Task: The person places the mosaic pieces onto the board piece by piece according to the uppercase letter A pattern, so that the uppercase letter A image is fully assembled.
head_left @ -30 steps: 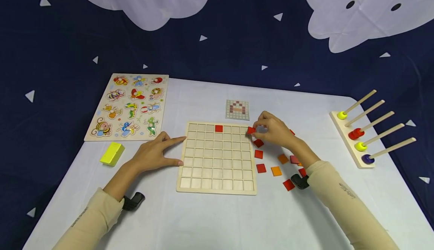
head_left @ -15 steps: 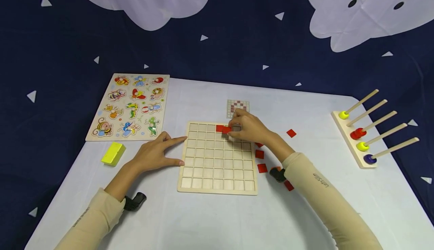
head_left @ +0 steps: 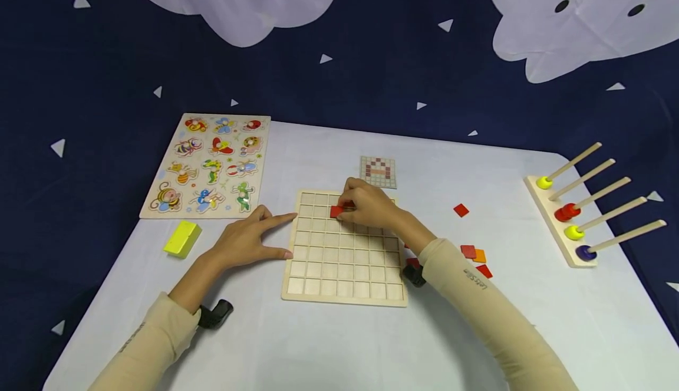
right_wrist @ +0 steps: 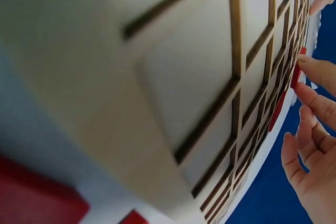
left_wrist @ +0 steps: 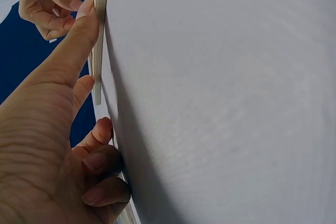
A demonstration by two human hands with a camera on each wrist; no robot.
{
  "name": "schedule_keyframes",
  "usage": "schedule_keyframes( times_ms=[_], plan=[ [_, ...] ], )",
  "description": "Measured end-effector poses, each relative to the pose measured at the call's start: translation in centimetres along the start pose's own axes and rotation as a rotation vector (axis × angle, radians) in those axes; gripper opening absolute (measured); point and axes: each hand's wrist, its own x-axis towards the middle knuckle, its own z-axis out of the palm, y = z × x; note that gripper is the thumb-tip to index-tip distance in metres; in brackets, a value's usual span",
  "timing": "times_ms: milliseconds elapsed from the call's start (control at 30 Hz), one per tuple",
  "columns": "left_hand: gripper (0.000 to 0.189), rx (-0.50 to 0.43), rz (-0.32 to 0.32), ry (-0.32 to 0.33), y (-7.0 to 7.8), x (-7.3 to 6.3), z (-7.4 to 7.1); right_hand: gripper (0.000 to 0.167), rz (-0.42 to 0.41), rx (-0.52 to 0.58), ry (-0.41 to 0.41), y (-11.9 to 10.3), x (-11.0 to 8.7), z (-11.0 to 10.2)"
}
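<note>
A pale wooden grid board [head_left: 339, 273] lies on the white table. My left hand [head_left: 241, 240] has its thumb and forefinger spread straight against the board's left edge. Over the upper rows, my right hand [head_left: 371, 205] pinches a red square tile [head_left: 336, 212] between thumb and forefinger, at about the second row. Seen from the right wrist, that tile [right_wrist: 297, 69] is tilted at the grid, with another red tile [right_wrist: 277, 111] lying beyond. My right hand mostly covers this other tile in the head view.
Loose red tiles [head_left: 461, 210] and an orange tile [head_left: 480, 256] lie right of the board, some behind the right arm. A small pattern card [head_left: 378, 171] sits behind it. Around are an insect puzzle [head_left: 207, 167], a yellow block [head_left: 183, 239] and a peg stand [head_left: 559, 226] with rings.
My right hand has carried a red tile leftward from beside the board's upper right corner, over the top row, to about the second row. My left hand has stayed at the left edge.
</note>
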Motion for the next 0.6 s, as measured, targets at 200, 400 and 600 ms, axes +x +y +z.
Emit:
schedule_keyframes(
  times_ms=[200,400,600],
  plan=[
    [0.084,-0.001,0.000,-0.001,0.11,0.03,-0.04,0.023,0.007,-0.041,0.003,-0.25,0.21,0.29],
    [0.084,-0.004,-0.003,-0.008,0.15,-0.03,-0.13,0.019,-0.001,-0.024,0.012,-0.14,0.39,0.54],
    [0.084,-0.008,-0.006,-0.002,0.00,-0.05,-0.03,0.015,0.026,0.004,0.005,-0.36,0.47,0.63]
  ],
)
